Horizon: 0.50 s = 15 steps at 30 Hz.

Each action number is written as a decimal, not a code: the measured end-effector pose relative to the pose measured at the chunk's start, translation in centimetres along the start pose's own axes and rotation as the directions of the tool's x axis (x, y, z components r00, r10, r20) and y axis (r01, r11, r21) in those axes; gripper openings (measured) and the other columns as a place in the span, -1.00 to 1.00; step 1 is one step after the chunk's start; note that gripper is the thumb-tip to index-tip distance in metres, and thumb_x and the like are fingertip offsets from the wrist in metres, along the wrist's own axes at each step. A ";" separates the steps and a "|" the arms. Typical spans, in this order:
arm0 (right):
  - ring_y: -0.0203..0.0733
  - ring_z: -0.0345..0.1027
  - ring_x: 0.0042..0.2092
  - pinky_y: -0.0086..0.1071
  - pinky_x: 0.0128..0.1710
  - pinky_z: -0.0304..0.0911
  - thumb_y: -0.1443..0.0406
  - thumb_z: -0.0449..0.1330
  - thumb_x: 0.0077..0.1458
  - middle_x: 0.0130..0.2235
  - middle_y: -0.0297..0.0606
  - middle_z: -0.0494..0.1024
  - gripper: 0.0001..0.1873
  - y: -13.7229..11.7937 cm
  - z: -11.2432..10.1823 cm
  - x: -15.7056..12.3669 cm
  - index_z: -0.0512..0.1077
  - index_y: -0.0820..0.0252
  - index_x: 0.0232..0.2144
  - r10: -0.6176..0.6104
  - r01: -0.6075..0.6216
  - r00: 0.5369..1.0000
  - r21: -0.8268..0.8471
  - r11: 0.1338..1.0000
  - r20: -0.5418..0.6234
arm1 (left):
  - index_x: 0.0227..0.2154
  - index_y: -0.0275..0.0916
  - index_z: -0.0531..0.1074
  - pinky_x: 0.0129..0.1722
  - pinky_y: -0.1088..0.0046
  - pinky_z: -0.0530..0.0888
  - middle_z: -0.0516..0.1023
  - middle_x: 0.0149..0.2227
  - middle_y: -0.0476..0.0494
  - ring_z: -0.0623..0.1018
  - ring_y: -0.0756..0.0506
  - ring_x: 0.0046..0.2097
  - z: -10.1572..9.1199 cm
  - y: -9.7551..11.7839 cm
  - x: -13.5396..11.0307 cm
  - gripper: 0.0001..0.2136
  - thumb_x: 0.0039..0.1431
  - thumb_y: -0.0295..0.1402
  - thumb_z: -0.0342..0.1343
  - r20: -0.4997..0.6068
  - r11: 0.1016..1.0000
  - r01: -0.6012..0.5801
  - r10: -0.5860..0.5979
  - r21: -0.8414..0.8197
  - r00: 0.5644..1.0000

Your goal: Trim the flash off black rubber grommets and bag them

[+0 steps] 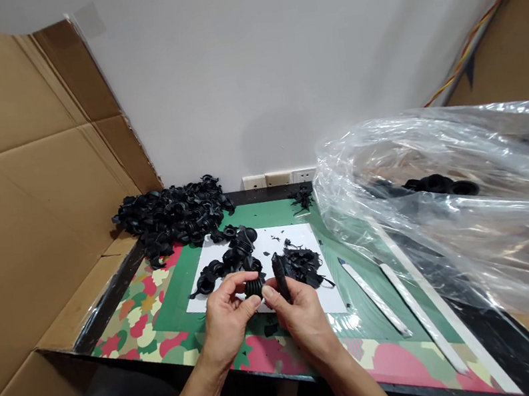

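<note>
My left hand pinches a small black ribbed rubber part between thumb and fingers, just above a white sheet. My right hand is closed round a dark narrow tool that stands upright beside the part, its thumb touching the part. Both hands meet over the near edge of the sheet. More black rubber parts and black trimmings lie on the sheet behind the hands.
A big heap of black parts lies at the back left on a green mat. Two white-wrapped sticks lie to the right. A clear plastic bag bulges on the right. Cardboard walls stand on the left.
</note>
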State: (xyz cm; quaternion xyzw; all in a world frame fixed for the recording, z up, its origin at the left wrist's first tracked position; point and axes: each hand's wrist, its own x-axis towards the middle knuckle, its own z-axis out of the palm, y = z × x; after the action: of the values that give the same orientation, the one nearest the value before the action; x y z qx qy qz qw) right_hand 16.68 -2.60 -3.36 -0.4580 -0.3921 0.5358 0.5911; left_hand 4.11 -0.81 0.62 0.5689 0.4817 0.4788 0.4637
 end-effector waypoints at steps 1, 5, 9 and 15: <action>-0.41 -0.11 -0.61 -0.49 -0.67 -0.15 -0.01 0.24 -0.04 -0.65 -0.52 0.10 -0.60 0.1 0.0 0.0 0.40 0.23 -0.47 0.007 -0.007 1.000 0.001 1.000 0.000 | -0.32 -0.25 0.61 -0.48 0.55 0.34 0.53 -0.30 -0.12 0.35 0.01 -0.42 0.0 -0.1 0.0 -0.75 -0.17 -0.44 0.27 0.007 1.000 -0.017 0.017 0.009 1.000; -0.42 -0.14 -0.62 -0.48 -0.67 -0.13 -0.07 0.23 -0.05 -0.67 -0.53 0.07 -0.54 0.2 -0.2 0.1 0.38 0.23 -0.52 0.028 -0.028 1.000 0.024 0.999 -0.002 | -0.31 -0.21 0.61 -0.39 0.51 0.39 0.55 -0.19 -0.16 0.45 -0.09 -0.25 -0.1 -0.4 -0.2 -0.76 -0.13 -0.46 0.23 0.052 0.998 -0.063 0.062 0.022 0.997; -0.42 -0.14 -0.62 -0.49 -0.67 -0.16 -0.01 0.23 -0.04 -0.67 -0.53 0.07 -0.61 -0.1 -0.5 0.2 0.38 0.22 -0.51 0.022 -0.022 1.000 0.012 1.000 0.009 | -0.28 -0.19 0.61 -0.41 0.52 0.37 0.55 -0.17 -0.15 0.46 -0.09 -0.24 -0.2 -0.5 -0.3 -0.75 -0.10 -0.46 0.23 0.092 0.993 -0.084 0.076 0.082 0.993; -0.40 -0.09 -0.59 -0.49 -0.62 -0.11 0.13 0.21 -0.07 -0.63 -0.47 0.15 -0.73 -0.8 -0.3 -0.1 0.37 0.22 -0.57 -0.026 0.028 0.999 -0.063 0.998 0.039 | -0.33 -0.26 0.60 -0.52 0.56 0.29 0.51 -0.43 -0.06 0.33 0.05 -0.50 -0.1 -0.8 -0.2 -0.74 -0.19 -0.39 0.36 0.133 0.997 0.065 -0.059 -0.042 0.989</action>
State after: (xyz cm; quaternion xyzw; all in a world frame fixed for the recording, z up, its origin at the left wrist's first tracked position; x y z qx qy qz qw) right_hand 17.17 -2.77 -2.70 -0.4606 -0.4263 0.5238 0.5760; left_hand 3.87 -0.91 -0.21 0.5731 0.4563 0.4365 0.5223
